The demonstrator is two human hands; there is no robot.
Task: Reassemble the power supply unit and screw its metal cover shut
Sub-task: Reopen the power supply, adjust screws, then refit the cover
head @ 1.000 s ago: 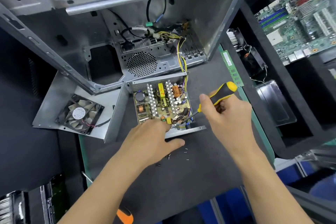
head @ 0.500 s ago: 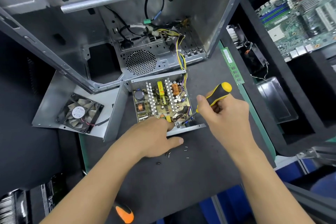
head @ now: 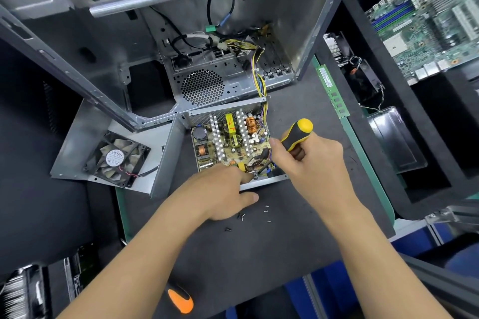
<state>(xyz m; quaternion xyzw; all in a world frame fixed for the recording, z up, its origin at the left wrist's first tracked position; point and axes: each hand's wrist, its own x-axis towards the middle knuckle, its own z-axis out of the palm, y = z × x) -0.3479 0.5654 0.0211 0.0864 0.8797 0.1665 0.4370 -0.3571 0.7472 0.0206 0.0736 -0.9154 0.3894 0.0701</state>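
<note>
Now my right hand (head: 311,163) grips the screwdriver (head: 294,138), its shaft slanting down-left to the screw (head: 256,176) my left hand (head: 223,191) pinches at the power supply unit's (head: 230,142) near edge.

Power supply unit (head: 230,142) open, lying flat on dark mat, yellow-green circuit board with heatsinks and coils facing up. Metal cover (head: 85,142) off, lying just left, black fan inside. Loose screws (head: 266,211) near front edge.
</note>
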